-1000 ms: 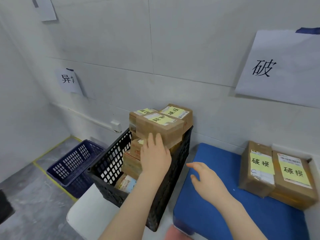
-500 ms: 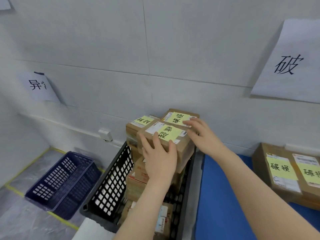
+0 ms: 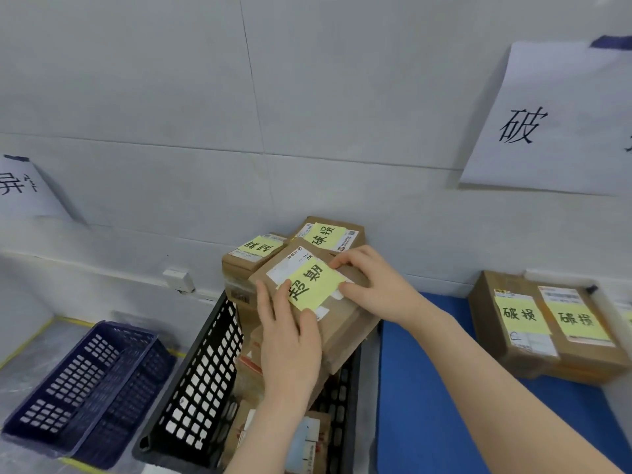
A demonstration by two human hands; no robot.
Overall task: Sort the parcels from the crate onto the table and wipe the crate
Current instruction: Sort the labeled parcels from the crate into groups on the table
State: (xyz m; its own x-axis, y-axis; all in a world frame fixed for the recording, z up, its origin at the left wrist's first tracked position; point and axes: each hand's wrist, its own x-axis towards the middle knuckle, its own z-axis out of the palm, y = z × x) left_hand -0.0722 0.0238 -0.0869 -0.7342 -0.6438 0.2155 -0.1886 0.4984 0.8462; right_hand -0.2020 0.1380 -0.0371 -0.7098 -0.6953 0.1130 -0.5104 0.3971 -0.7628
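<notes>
The top parcel (image 3: 318,302) sits at the centre of the frame, on the stack that rises above the rim of the black crate (image 3: 201,371). It is tilted, its near right corner overhanging the crate edge. A yellow note (image 3: 313,285) is stuck to its upper face.

The left hand (image 3: 290,340) lies flat on the near end of the parcel, fingers extended over the edge of the note. The right hand (image 3: 372,285) covers the far right corner, fingers curled over the top. The grip is therefore two-handed and clamped on the parcel; this probably steadies a wide box during the lift from the stack.

Two more labelled parcels (image 3: 294,244) stand just behind it, against the wall. Further parcels fill the crate below.

At the right of the frame, the blue tabletop (image 3: 427,388) carries two sorted boxes (image 3: 547,323) side by side, each with a yellow note. A paper sign (image 3: 547,121) is fixed to the wall above them, presumably marking that sorting zone. A second sign (image 3: 24,189) hangs at the left edge. An empty blue basket (image 3: 85,388) stands on the grey floor at lower left.
</notes>
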